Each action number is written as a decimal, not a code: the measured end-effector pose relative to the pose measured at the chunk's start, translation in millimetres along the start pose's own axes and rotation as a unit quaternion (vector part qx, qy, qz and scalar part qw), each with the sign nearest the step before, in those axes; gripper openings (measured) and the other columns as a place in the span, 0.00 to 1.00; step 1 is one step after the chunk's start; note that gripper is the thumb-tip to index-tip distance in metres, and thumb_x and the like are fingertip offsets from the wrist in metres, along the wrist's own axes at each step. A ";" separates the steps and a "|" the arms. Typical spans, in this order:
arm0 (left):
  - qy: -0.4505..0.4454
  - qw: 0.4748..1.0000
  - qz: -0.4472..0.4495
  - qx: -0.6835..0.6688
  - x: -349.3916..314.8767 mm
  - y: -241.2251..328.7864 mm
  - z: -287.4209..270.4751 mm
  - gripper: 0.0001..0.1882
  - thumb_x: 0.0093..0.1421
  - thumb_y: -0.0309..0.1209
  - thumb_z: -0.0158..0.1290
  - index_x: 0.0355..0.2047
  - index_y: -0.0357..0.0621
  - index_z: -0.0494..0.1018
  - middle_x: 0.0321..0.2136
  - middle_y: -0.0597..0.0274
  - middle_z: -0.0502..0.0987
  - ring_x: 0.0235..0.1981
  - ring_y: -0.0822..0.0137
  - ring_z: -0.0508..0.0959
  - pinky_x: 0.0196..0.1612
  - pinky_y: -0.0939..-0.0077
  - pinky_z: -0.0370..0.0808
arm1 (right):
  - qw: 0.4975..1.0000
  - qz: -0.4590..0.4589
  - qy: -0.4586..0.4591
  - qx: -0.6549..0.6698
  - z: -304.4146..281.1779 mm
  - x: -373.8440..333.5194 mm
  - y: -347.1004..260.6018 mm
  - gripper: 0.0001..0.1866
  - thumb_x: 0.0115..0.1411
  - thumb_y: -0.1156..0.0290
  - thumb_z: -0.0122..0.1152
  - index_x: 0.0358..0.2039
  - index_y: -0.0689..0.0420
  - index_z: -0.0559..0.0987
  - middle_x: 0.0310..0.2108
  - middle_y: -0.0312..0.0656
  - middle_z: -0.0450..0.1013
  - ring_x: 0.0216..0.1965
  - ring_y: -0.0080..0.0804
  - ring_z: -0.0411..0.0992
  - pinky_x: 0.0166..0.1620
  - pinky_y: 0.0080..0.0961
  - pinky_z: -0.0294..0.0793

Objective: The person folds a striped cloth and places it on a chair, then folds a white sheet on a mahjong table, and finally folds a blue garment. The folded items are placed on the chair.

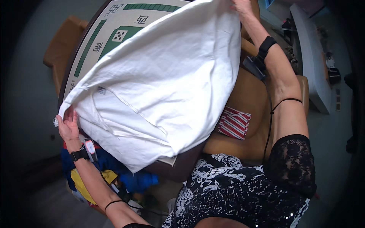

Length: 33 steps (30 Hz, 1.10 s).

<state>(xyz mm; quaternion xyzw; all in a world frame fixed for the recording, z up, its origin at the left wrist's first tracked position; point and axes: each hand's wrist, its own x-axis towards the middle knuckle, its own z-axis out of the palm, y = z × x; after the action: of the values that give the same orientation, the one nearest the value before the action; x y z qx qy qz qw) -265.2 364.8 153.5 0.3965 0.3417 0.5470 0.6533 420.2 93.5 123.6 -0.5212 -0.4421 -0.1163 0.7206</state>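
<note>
A large white garment, seemingly a shirt with a small label inside its neck opening, is stretched between my two hands over the table. My left hand is closed on its edge at the left, thumb outside and fingers partly inside the fold. At the top right, my right hand grips the opposite end; the frame edge cuts off part of that hand. The cloth hangs in loose folds, and its lower corner droops past the table's near edge.
Under the garment is a table mat with green bars and printed characters. A folded red-and-white striped cloth lies on a tan chair. Blue and yellow clothes are heaped below left. Another tan chair stands far left, a white counter right.
</note>
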 end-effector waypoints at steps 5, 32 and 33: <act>-0.020 0.986 0.033 0.162 20.7 28.9 -9.3 0.32 0.60 0.48 0.44 0.57 0.36 0.55 0.58 0.54 0.54 0.59 0.58 0.57 0.59 0.59 0.54 | 0.984 0.009 -0.020 -0.178 51.7 -36.5 -51.1 0.19 0.56 0.67 0.49 0.49 0.59 0.69 0.43 0.46 0.71 0.45 0.39 0.69 0.48 0.30 0.68; 0.139 0.873 -0.135 0.448 -192.6 -76.7 -122.7 0.19 0.60 0.45 0.47 0.24 0.40 0.69 0.16 0.64 0.72 0.13 0.76 0.70 0.14 0.86 0.64 | 0.617 0.720 0.185 0.259 74.5 -358.9 -105.8 0.23 0.61 0.55 0.44 0.50 0.58 0.67 0.51 0.45 0.65 0.52 0.39 0.64 0.57 0.37 0.62; 0.152 0.873 -0.127 0.446 -193.7 -76.3 -118.3 0.18 0.59 0.45 0.47 0.21 0.44 0.66 0.12 0.66 0.69 0.09 0.76 0.68 0.15 0.85 0.63 | 0.621 0.703 0.191 0.288 78.5 -347.2 -114.8 0.22 0.61 0.58 0.44 0.49 0.59 0.67 0.51 0.45 0.66 0.52 0.39 0.64 0.57 0.37 0.62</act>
<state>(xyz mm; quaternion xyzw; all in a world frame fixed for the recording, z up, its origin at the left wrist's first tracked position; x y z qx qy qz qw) -368.0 184.3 34.4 0.5107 0.6919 0.3027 0.4109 105.5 9.4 -60.1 -0.4049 0.1960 0.4619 0.7643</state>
